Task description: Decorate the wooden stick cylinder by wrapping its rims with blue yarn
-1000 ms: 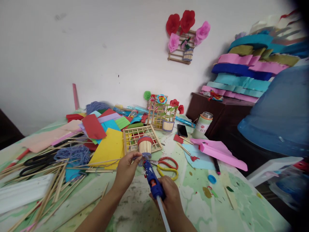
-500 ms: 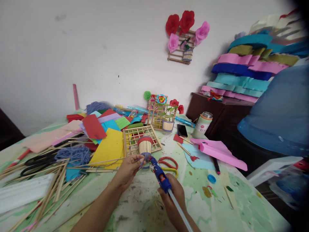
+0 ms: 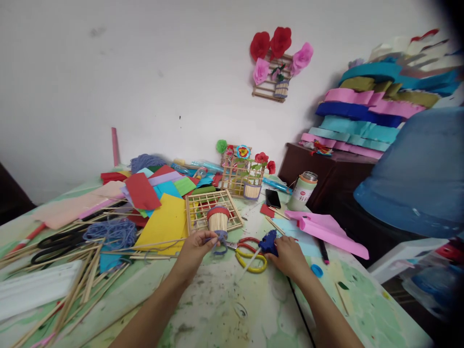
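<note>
A small stick cup with a red band sits beside and partly in front of a flat wooden lattice. Bluish-purple cord wraps its near end, a loose loop hanging there. My left hand pinches this cord, fingertips against the cup's near end. To the right, my right hand closes around a blue glue gun, which is low at the tabletop with its pale glue stick pointing toward me. Scissors with red and yellow handles lie between my hands, partly under the glue gun.
Coloured paper, tangled cord and loose sticks cover the left side. Farther back stand a flowered lattice, a phone and a bottle. Pink paper lies to the right.
My right hand has moved the glue gun away from the cup, to the right and down to the table, turning it. The scissors are more exposed. My left hand stays at the cord.
</note>
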### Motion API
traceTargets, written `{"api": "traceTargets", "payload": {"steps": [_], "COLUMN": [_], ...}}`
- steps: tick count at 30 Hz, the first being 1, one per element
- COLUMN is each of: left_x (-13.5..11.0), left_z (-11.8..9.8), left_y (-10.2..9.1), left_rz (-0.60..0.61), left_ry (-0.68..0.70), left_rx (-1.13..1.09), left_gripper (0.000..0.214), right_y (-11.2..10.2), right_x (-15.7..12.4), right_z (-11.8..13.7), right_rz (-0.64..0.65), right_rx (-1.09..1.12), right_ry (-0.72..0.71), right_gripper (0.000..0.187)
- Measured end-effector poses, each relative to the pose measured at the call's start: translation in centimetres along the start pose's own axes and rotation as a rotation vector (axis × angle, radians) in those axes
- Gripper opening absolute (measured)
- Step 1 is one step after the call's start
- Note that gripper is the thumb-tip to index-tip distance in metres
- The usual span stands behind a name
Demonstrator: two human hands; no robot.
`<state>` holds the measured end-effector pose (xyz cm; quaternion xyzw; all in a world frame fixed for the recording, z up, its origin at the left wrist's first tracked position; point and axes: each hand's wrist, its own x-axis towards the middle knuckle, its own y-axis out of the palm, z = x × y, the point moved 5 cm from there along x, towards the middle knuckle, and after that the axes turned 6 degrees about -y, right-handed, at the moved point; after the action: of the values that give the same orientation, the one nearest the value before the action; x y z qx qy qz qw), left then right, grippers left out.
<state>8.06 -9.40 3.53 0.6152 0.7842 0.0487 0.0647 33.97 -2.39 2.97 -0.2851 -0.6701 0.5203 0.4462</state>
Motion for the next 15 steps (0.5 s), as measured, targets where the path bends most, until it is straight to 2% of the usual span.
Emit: {"api": "traceTargets", "payload": {"steps": [2,4,7,9,13,15], "left_x": [0.0,-0.1,-0.2,-0.2,-0.2,0.0], "left_z": [0.3,0.5,0.7,0.8,0.8,0.5], "left_y": [0.1,0.4,0.6,0.6,0.5,0.4], "left_rz": [0.018,0.047,0.080,0.093,0.129,0.145], "left_ry": [-0.072,-0.135,-0.193,-0.213,-0.227,-0.211], "left_rx": [-0.118,-0.219,-0.318,-0.365,-0.427,-0.429], "left_gripper": [0.028,0.032,0.034,0.034,0.033,0.031], "right_y": [-1.8,-4.3,-6.7,-6.6,-3.9,-2.9], "right_x": [0.4,1.0,2.4,3.3,5.2,5.9], "right_z": [1.0,3.2,8.3,11.1,13.4,13.8], "right_rz": [0.029,-0.039,-0.143,-0.135,0.036,0.089], "right_rx": [0.013,0.105,0.450,0.731,1.280,1.385], "right_ry": [0.020,-0.001,-0.237,-0.361,-0.292,-0.259], "right_gripper": [0.030,0.025,0.028,0.036,0.025,0.018]}}
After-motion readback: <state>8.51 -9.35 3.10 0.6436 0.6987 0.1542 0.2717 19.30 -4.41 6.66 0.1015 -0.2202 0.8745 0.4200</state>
